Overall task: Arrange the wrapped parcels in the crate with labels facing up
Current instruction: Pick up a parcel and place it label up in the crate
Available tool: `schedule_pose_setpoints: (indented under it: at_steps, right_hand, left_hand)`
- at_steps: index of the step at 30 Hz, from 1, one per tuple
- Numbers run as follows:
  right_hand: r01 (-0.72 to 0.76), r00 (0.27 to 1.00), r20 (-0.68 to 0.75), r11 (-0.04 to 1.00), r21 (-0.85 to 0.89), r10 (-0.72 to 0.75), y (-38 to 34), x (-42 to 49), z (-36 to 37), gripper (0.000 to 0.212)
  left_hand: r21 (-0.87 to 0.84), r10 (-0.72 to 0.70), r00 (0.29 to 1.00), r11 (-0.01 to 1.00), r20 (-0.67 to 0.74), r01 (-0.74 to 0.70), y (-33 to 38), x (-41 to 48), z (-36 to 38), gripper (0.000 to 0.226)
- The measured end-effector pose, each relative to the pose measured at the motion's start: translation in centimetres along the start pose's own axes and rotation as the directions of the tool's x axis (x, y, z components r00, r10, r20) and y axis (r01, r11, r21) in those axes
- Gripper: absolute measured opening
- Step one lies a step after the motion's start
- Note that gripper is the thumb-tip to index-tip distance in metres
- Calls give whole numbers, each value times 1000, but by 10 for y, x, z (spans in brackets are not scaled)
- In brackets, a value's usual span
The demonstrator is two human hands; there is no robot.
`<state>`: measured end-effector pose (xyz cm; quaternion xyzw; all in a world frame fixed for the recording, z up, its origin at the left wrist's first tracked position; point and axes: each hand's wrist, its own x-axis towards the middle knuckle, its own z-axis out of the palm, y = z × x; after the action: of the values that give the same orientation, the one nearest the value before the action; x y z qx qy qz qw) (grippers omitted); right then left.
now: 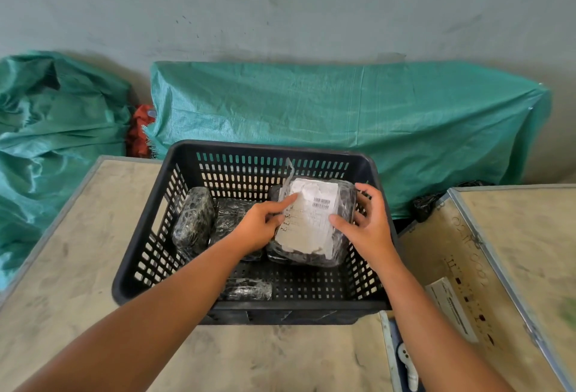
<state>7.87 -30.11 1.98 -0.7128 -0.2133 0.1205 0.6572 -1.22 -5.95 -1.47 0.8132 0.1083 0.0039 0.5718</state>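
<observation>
A black slotted plastic crate (174, 204) stands on a worn table. In its right half lies a large parcel (314, 254) in black patterned film, its white label (308, 223) facing up. My left hand (258, 226) rests on the label's left edge with fingers pressing it. At the parcel's right side is my right hand (367, 223), thumb on the label and fingers around the edge. A smaller wrapped parcel (193, 223) stands tilted at the crate's left, another (227, 217) lies beside it, and a third (249, 290) lies near the front wall. None of these three shows a label.
The table (62, 282) extends left and in front of the crate. A wooden case (498, 260) with metal edging and a white sticker sits to the right. Green woven sacks (343, 111) lie behind against the wall, with a red item between them.
</observation>
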Motion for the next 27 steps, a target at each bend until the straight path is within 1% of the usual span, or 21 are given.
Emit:
schedule_pose_setpoints:
  at_steps: [1, 2, 3, 4, 5, 6, 8, 10, 12, 14, 16, 18, 19, 20, 23, 27]
  right_hand:
    - [18, 999, 29, 996, -83, -15, 1, 1, 0, 67]
    - [32, 997, 77, 977, -212, -16, 3, 3, 1, 67]
    - [42, 990, 140, 942, -332, 5, 4, 5, 4, 71]
    - [37, 979, 198, 911, -410, 49, 5, 8, 8, 78]
    - [8, 968, 229, 897, -441, 104, 6, 12, 12, 88]
    - [-22, 958, 244, 886, -462, 151, 5, 17, 16, 96]
    - [-45, 953, 242, 875, -482, 182, 7, 25, 24, 102]
    - [-51, 962, 211, 871, -488, 175, 10, 29, 28, 101]
    - [-87, 968, 164, 871, -483, 187, 17, 31, 30, 99]
    - [-140, 959, 143, 847, -513, 245, 26, 32, 29, 101]
    - [-170, 920, 203, 810, -562, 334, 35, 32, 24, 117]
    - [-216, 861, 259, 776, -592, 438, 39, 29, 20, 132]
    - [-230, 850, 263, 771, -594, 456, 40, 28, 19, 131]
    - [-229, 860, 249, 774, -591, 445, 42, 28, 18, 127]
    - [-188, 915, 181, 779, -598, 360, 45, 27, 19, 114]
    - [-139, 937, 167, 765, -628, 308, 48, 24, 22, 111]
  left_hand:
    - [-44, -30, 999, 999, -20, 29, -1, 2, 2, 58]
    - [-74, -56, 997, 996, -44, 52, -2, 3, 3, 55]
    - [-93, -74, 995, 993, -67, 68, -3, 5, 5, 53]
    - [-106, -85, 993, 991, -84, 76, -4, 6, 5, 52]
    - [-117, -96, 991, 990, -99, 84, -5, 6, 6, 51]
    - [-129, -108, 987, 987, -115, 93, -7, 7, 5, 51]
    - [-155, -131, 980, 982, -149, 107, -10, 6, 3, 51]
    - [-136, -136, 977, 984, -165, 114, -11, 6, 1, 57]
    - [-77, -126, 980, 990, -153, 116, -11, 8, 1, 68]
    - [5, -111, 988, 994, -110, 112, -10, 10, 1, 82]
    - [122, -108, 994, 986, -25, 110, -11, 10, 3, 98]
    - [238, -126, 990, 965, 68, 107, -14, 9, 4, 110]
    - [272, -131, 987, 957, 90, 102, -15, 9, 5, 110]
    - [289, -130, 987, 952, 90, 99, -16, 9, 5, 106]
    - [305, -116, 993, 947, 37, 99, -15, 9, 6, 96]
    - [407, -113, 993, 909, 33, 90, -18, 9, 12, 91]
